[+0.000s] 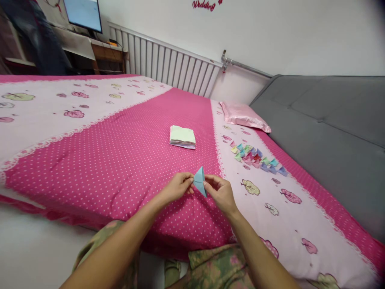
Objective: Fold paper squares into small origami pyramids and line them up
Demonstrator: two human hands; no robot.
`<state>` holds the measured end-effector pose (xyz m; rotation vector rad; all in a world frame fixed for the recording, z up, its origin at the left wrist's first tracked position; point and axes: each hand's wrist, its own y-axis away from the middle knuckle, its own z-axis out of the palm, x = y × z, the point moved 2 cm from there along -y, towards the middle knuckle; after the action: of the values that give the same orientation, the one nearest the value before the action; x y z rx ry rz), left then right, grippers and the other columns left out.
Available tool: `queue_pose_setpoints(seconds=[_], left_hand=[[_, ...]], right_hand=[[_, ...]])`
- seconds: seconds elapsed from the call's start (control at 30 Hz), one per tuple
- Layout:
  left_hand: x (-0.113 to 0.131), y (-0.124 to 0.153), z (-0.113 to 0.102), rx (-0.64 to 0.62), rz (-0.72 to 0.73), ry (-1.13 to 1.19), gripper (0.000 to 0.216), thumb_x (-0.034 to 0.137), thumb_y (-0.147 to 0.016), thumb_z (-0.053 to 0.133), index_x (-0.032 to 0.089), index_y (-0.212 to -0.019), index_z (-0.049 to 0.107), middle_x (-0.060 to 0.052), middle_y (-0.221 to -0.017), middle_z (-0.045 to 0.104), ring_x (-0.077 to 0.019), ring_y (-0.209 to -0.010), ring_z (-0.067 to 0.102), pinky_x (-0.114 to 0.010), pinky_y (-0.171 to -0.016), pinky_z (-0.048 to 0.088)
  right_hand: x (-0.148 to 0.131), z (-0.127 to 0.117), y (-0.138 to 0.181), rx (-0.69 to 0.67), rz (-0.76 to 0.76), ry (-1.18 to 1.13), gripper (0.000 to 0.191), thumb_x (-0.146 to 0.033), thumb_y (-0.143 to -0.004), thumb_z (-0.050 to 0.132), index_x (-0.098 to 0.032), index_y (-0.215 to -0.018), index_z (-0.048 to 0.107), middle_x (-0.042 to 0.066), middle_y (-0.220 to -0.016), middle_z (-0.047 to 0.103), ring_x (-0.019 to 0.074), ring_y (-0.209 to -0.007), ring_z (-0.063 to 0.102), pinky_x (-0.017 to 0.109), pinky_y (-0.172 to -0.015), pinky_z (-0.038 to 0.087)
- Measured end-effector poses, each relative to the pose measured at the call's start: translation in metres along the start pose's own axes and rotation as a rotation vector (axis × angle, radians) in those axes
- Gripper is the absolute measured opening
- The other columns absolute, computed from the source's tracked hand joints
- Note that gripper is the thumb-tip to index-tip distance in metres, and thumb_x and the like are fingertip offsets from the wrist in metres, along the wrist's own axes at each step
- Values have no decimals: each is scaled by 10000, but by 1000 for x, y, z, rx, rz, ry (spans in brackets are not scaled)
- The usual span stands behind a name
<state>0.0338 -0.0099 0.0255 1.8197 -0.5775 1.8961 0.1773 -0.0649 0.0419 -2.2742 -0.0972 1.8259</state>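
A small folded piece of light blue paper [199, 181] is held up between my hands, above the near edge of the bed. My left hand [179, 185] pinches its left side between thumb and fingers. On the opposite side, my right hand [220, 192] grips it with thumb and forefinger. The paper has a pointed top and bottom and a crease across it. Farther back on the dotted bedspread lies a stack of square paper [182, 136], a pale sheet on top. To the right rest several small folded paper pieces [255, 156] in various colours, grouped together.
The bed [135, 132] has a pink patterned cover. A pink pillow [244, 115] lies near the grey padded headboard [325, 132]. Behind stand a radiator [165, 56] and a desk [105, 51] with a monitor [83, 15]. My knees are at the bed's near edge.
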Motion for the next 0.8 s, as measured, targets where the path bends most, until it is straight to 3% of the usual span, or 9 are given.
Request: queue_pose_setpoints(seconds=[0.27, 0.53, 0.67, 0.8], left_hand=[[0, 1, 5, -76, -20, 24, 249, 360, -718, 570, 113, -710, 592, 2, -545, 591, -107, -496, 569, -257, -563, 469], [2, 3, 11, -143, 5, 42, 302, 392, -715, 578, 96, -735, 632, -33, -571, 623, -114, -510, 576, -255, -568, 467], [-2, 1, 12, -75, 48, 83, 342, 370, -724, 577, 101, -934, 587, -18, -620, 626, -109, -543, 584, -259, -593, 472], [-2, 1, 13, 48, 33, 102, 348, 347, -694, 617, 108, -925, 515, -6, -581, 609, -113, -517, 584, -250, -550, 469]], right_hand=[[1, 0, 0, 10, 3, 103, 227, -238, -703, 597, -150, -902, 662, 68, -826, 695, 190, -690, 637, 296, -636, 503], [7, 4, 0, 62, 60, 23, 279, -181, -606, 647, -143, -882, 649, 58, -780, 696, 210, -724, 645, 295, -648, 504], [5, 5, 0, 94, 12, -2, 235, -177, -624, 633, -142, -856, 646, 48, -784, 689, 189, -704, 637, 277, -644, 500], [3, 6, 1, 131, 11, 31, 231, -213, -643, 633, -135, -861, 642, 51, -789, 681, 181, -680, 627, 250, -577, 486]])
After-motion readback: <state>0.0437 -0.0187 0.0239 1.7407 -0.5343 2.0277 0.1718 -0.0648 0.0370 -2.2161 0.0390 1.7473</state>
